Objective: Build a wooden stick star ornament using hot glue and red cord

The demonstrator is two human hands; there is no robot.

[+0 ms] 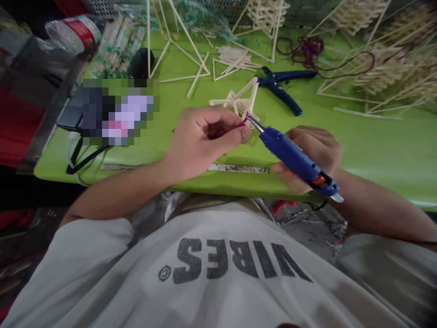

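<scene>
Over the green table (pixel 362 150), my left hand (pixel 205 141) pinches a short purple string (pixel 244 121) between thumb and fingertips. My right hand (pixel 316 150) is wrapped round a blue glue gun (pixel 292 155), whose metal nozzle points up and left. The nozzle tip meets or nearly touches the string beside my left fingertips. Just beyond them is a small frame of pale wooden sticks (pixel 253 94), partly hidden by my left hand. Whether my left fingers also hold one of its sticks, I cannot tell.
Blue cutters (pixel 282 84) lie behind the glue gun. Stick frames and a purple string tangle (pixel 309 48) fill the back and right. Wrapped stick bundles (pixel 118 45), a plastic bottle (pixel 77 34) and a black strap (pixel 77 157) are at left. A metal ruler (pixel 239 169) lies near the front edge.
</scene>
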